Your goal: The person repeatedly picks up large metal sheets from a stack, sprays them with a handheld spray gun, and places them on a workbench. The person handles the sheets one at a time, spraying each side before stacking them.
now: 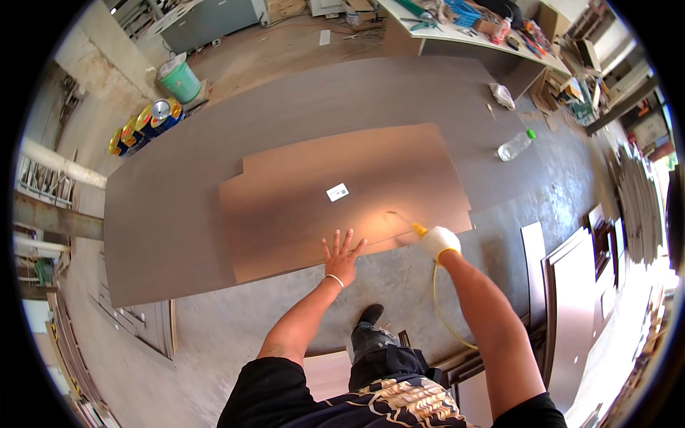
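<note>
Left hand: The worker's left hand (pixel 342 262), a pale band (pixel 335 279) at its wrist, spreads open, palm down, at the panel's near edge.
Right hand: In a white glove, the right hand (pixel 440 244) closes around a yellow nozzled tool (pixel 419 229), its tip pointed over the panel; whether it touches the surface cannot be told.
Hose: A yellow hose (pixel 437 299) hangs below the gloved hand and curves toward the floor.
Panel: The copper-brown panel (pixel 285 207), stepped in outline, lies flat on a larger grey-brown board (pixel 164 214).
Label: A white label (pixel 337 192) sits near the panel's middle.
Board's far right: A clear bottle with a green cap (pixel 515 146) is near crumpled plastic (pixel 502 96).
Beyond: Blue-and-gold cans (pixel 146 125) stand in a row near a green bucket (pixel 180 82); a cluttered bench (pixel 457 46) fills the upper right.
</note>
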`<state>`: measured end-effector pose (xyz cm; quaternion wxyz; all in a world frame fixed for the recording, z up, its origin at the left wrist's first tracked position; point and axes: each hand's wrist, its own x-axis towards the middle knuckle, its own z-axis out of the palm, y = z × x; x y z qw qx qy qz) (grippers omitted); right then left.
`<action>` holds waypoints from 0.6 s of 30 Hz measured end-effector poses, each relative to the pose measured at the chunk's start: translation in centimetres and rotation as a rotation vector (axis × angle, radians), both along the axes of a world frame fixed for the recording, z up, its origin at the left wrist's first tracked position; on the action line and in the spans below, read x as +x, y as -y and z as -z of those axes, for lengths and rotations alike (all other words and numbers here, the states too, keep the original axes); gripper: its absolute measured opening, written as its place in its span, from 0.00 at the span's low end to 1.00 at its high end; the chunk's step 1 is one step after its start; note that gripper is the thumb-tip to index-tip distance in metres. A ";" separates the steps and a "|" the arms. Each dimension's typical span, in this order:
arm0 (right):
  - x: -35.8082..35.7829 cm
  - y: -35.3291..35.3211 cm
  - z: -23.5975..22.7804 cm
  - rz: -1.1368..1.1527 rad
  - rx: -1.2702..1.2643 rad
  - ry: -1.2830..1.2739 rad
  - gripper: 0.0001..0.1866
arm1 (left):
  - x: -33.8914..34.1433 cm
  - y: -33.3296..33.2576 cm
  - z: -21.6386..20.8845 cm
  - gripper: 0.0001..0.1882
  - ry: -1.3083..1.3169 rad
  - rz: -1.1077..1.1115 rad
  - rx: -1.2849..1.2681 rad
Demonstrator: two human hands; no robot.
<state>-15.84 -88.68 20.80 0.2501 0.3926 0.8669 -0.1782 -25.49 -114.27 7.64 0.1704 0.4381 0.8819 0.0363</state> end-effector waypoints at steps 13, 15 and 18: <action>-8.7 8.6 1.2 -0.267 -0.155 0.041 0.19 | -0.3 1.3 0.4 0.43 0.004 -0.029 0.075; -8.0 9.9 3.6 -0.641 -0.115 -0.083 0.20 | -0.3 0.5 -0.2 0.40 0.047 -0.015 0.067; -10.2 13.3 3.9 -0.610 -0.005 -0.020 0.20 | -0.9 0.1 -1.1 0.38 0.098 -0.020 0.009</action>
